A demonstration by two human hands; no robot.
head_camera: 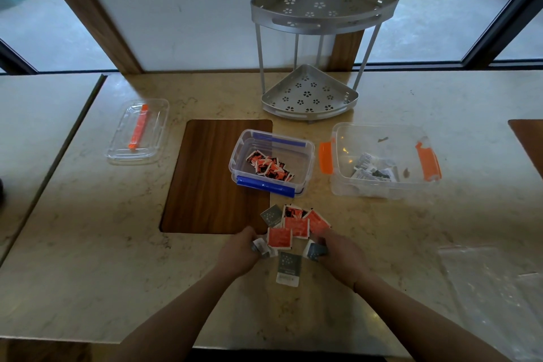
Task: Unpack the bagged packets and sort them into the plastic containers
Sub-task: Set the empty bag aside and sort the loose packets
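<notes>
Head view: looking down at the tabletop (88,258), both hands working a small heap of loose packets (293,229) near the front edge.
Left hand (238,256): grip clamped on a small grey-and-white packet (260,247) at the heap's left side.
Right hand (342,256): grip closed around a dark grey packet (316,250) at the heap's right side.
Heap: mostly orange packets, a few grey mixed in; one grey packet (289,269) lying apart, nearest the body.
Blue-clipped box (305,156): just beyond the heap, lid off, holding orange packets only.
Orange-clipped box (340,185): to the right of the blue one, holding grey and white packets.
Lid (138,132): clear, set well off to the left.
Empty bag (493,297): clear plastic, lying flat at the far right.
Rack (317,38): two-tier metal stand behind the boxes, nothing on it.
Progress: likely past halfway, bag emptied, a handful left to sort.
Doing it well: carry both greys to the orange-clipped box; check colour before dropping; lift rather than drag, so neighbours stay put; gather same-coloured packets together for fewer trips.
</notes>
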